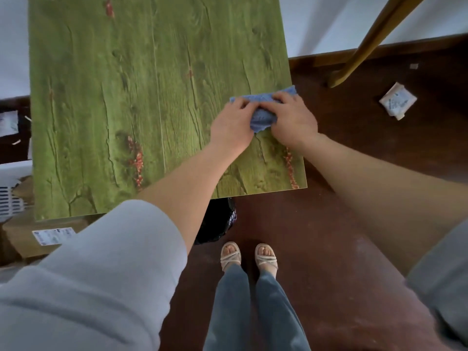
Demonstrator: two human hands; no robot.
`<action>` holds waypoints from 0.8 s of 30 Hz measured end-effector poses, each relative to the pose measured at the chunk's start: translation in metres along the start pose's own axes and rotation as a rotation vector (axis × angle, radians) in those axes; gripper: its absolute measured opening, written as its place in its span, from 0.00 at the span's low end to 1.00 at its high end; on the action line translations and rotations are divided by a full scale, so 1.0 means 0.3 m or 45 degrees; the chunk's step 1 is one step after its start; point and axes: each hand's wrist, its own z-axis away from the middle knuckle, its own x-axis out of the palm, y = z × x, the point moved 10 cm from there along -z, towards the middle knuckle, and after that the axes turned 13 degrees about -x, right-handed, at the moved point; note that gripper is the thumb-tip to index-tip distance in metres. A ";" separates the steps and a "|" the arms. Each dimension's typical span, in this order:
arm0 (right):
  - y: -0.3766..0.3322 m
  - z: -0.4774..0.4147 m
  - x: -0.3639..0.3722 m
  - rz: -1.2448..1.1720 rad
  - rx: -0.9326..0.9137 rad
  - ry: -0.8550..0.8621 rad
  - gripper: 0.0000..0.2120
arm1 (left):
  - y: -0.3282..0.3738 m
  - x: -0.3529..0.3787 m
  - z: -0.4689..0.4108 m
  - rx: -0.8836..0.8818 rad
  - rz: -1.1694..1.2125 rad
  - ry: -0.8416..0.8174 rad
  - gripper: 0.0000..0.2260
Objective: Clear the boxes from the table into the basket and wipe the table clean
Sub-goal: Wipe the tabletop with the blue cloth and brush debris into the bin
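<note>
On green table [126, 97], blue cloth [263, 119], brown floor [354, 148]

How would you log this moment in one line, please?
step: wiping | left hand: holds cloth | right hand: holds cloth | cloth: on table, near right edge

**What We Are Wearing**

We have on a pale grey-blue top of soft, thick cloth. Its left sleeve [96, 269] is bunched in folds near the elbow, and the right sleeve [445, 272] is pushed up the same way. Our left hand [233, 125] and right hand [293, 120] are ungloved. Below, loose blue-grey trousers [235, 312] reach beige, open-toed sandals [230, 257] with crossed straps.
</note>
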 end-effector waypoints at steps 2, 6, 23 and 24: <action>0.024 0.046 0.010 0.001 0.016 0.044 0.24 | 0.017 0.009 0.015 0.043 0.001 0.022 0.20; 0.047 0.171 0.016 0.130 0.120 0.138 0.21 | 0.075 0.042 0.078 0.127 0.035 -0.064 0.18; -0.469 0.305 0.328 0.029 0.020 -0.062 0.18 | -0.390 0.036 0.409 -0.083 -0.048 -0.235 0.11; -0.519 0.293 0.357 -0.001 -0.015 -0.143 0.18 | -0.445 0.027 0.432 -0.128 -0.071 -0.222 0.11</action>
